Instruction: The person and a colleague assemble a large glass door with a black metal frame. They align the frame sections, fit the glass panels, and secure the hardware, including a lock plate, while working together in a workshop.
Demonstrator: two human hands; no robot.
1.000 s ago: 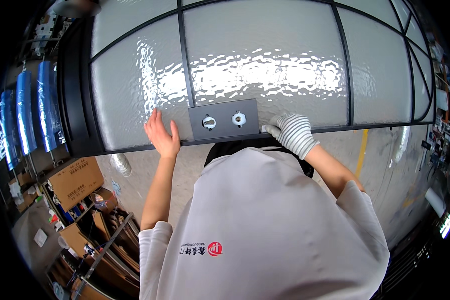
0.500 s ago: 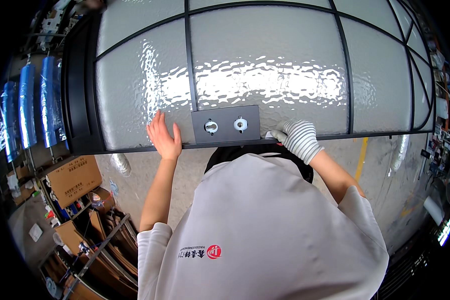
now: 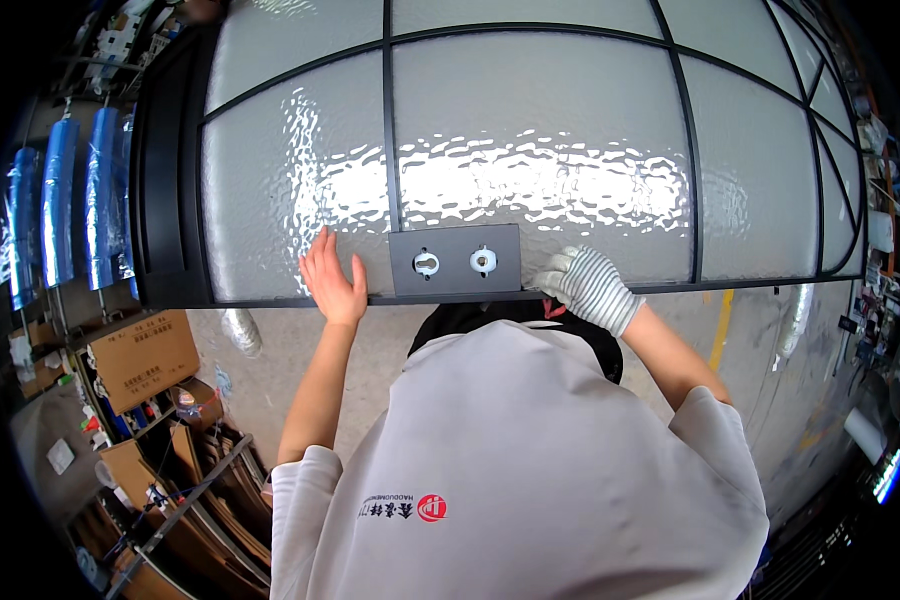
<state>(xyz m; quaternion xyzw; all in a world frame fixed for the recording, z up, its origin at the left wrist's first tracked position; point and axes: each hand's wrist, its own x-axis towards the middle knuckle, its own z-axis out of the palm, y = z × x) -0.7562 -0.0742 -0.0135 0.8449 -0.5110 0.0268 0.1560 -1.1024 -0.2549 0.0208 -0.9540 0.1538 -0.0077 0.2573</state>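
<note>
The bare left hand (image 3: 332,283) is lying flat, fingers spread, left of the lock plate (image 3: 455,261) on the glass door (image 3: 530,150), while the gloved right hand (image 3: 587,287) is curling over the frame's edge right of it, best kept level.

Workshop: cardboard boxes (image 3: 145,358), blue wrapped rolls (image 3: 75,200), framed glass door panel (image 3: 530,150).

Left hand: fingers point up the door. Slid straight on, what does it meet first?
Likely the black horizontal bar across the textured glass pane; the left hand lies flat on that pane, nothing between.
</note>
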